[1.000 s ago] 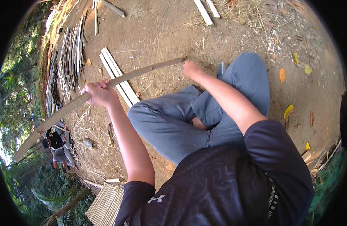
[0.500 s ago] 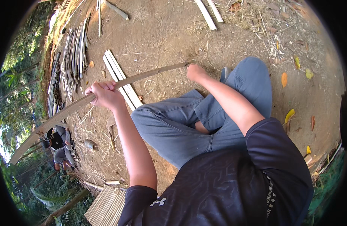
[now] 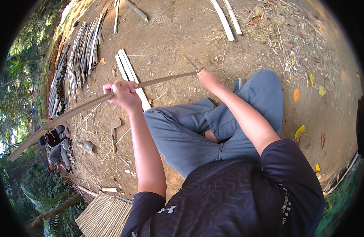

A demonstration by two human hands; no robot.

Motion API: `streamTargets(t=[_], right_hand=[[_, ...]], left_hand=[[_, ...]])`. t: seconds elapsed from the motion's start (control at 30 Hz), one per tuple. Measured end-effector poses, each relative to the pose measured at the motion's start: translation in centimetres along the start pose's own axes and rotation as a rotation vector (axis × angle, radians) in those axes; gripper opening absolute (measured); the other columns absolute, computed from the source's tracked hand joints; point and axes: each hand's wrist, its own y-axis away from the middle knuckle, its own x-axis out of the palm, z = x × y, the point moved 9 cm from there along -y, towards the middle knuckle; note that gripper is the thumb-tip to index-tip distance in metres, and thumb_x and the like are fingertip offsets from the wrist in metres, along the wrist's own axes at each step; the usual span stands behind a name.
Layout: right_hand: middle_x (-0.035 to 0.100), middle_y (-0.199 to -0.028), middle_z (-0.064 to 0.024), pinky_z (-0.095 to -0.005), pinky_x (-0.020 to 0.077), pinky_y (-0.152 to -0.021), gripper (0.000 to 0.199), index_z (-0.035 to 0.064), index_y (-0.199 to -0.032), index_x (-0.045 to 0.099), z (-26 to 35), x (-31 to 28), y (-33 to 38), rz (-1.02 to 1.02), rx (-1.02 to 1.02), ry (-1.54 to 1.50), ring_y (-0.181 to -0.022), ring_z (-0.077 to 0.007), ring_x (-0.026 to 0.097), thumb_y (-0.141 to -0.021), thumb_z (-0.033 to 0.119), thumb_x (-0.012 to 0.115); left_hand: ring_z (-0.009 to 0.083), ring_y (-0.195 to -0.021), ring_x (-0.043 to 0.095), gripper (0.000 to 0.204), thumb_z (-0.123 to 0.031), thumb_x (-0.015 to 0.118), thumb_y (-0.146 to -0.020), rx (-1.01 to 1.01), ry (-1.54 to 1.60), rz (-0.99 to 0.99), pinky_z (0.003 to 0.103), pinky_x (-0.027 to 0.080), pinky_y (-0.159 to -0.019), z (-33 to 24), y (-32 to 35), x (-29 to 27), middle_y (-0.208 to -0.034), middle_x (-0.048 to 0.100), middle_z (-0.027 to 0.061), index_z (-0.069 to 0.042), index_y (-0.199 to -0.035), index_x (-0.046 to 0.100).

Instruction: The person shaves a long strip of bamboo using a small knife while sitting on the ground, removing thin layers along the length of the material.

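A long, flat brown bamboo strip (image 3: 77, 109) slants across from the far left to my right hand, bowing slightly. My left hand (image 3: 126, 96) is closed around it, in front of my left knee. At the strip's narrow end my right hand (image 3: 210, 81) is closed in a fist. A thin dark blade-like tool (image 3: 191, 63) juts from that fist, pointing away and crossing near the strip's end. How the fingers hold the tool and whether they also grip the strip is hidden.
Pale split strips (image 3: 128, 73) lie beyond my left hand, others (image 3: 225, 21) at the top. Bamboo poles (image 3: 85, 49) are heaped far left. People (image 3: 55, 146) sit at left, near a metal-like container (image 3: 88, 147). A hatchet-like tool (image 3: 115, 125) and slatted mat (image 3: 103, 216) lie nearer.
My left hand has shifted right along with the view, the strip's far end now tilting a little higher. The blade-like tool now shows beyond my right fist.
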Motion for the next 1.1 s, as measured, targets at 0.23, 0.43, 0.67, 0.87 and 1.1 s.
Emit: streamTargets(t=[0.23, 0.43, 0.67, 0.87, 1.1], right_hand=[[0.067, -0.096, -0.0281, -0.0523, 0.0518, -0.081, 0.041, -0.004, -0.114, 0.055, 5.0, -1.0, 5.4, 0.001, -0.143, -0.026, -0.093, -0.0422, 0.067, -0.105, 0.032, 0.038], [0.067, -0.091, -0.0299, -0.0519, 0.0531, -0.076, 0.042, -0.0098, -0.115, 0.05, 5.9, -1.4, 6.5, 0.003, -0.179, -0.094, -0.086, -0.0447, 0.068, -0.105, 0.029, 0.038], [0.067, -0.091, -0.0287, -0.0504, 0.0541, -0.074, 0.038, -0.009, -0.116, 0.05, 7.2, -1.0, 5.2, 0.037, -0.175, -0.09, -0.084, -0.0414, 0.069, -0.106, 0.025, 0.036], [0.068, -0.095, -0.0247, -0.0472, 0.0552, -0.072, 0.038, -0.0078, -0.117, 0.05, 6.2, -1.1, 4.9, 0.04, -0.13, -0.073, -0.087, -0.0367, 0.069, -0.106, 0.026, 0.036], [0.068, -0.091, -0.0217, -0.044, 0.055, -0.07, 0.038, -0.0092, -0.117, 0.049, 3.2, 0.0, 3.5, 0.018, -0.098, -0.068, -0.081, -0.0317, 0.069, -0.107, 0.024, 0.032]], left_hand=[[0.011, -0.036, 0.035, 0.024, 0.009, 0.039, -0.089, 0.037, -0.024, 0.061, 0.032, 0.038, -0.033, -0.6, 0.7, 1.6, -0.048, 0.034, 0.0007, -0.014, -0.081, 0.033], [0.0107, -0.036, 0.037, 0.023, 0.008, 0.04, -0.089, 0.059, -0.07, 0.012, 0.032, 0.039, -0.033, -1.0, 1.5, 3.0, -0.048, 0.034, 0.0004, -0.013, -0.081, 0.032], [0.0104, -0.036, 0.036, 0.023, 0.006, 0.041, -0.089, 0.038, -0.093, -0.101, 0.03, 0.038, -0.032, -0.3, -0.3, 1.1, -0.048, 0.035, 0.0, -0.014, -0.082, 0.033], [0.0102, -0.036, 0.037, 0.022, 0.007, 0.041, -0.089, 0.039, -0.062, -0.058, 0.029, 0.037, -0.031, -0.3, 0.0, 1.9, -0.048, 0.035, -0.0004, -0.014, -0.083, 0.034], [0.0105, -0.035, 0.037, 0.024, 0.009, 0.041, -0.088, 0.073, -0.067, -0.002, 0.029, 0.037, -0.031, -0.5, 0.4, 3.3, -0.047, 0.036, 0.0005, -0.014, -0.083, 0.035]])
